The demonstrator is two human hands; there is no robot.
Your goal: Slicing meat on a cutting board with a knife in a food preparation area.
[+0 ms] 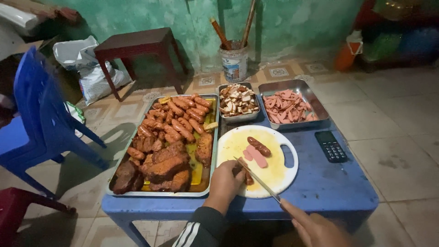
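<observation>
I'm pinning a dark fried sausage piece (247, 176) under my left hand (225, 182), grip pressed down on it at the near edge of the white round cutting board (283, 171). My right hand (315, 228) is closed around the handle of a knife (256, 177), grip wrapped shut, blade running up and left so its tip is lying just over the piece beside my left fingers.

Step in hand, as I judge it: slicing this piece, blade set on or just above it; I can't tell if it's already cutting in. Next move calls for steady downward pressure, with left fingertips kept clear of the edge since they're sitting right against the blade.

Just beyond my grip on the board: two pink sausage slices (255, 155) lying flat, and a whole browned sausage (259, 146) touching them on the far side.

Left of my left hand: a big metal tray (120, 161) holding fried sausages and dark meat slabs in oil. Further off: a small tray of light-coloured cut pieces (237, 99) and a tray of pink slices (288, 107), side by side. Right of the board, a black calculator (331, 146) on the blue desk (329, 185).

Beyond the desk: a blue chair (39, 119), a dark wooden stool (137, 45), and a bucket with sticks (234, 61) by the green wall.
</observation>
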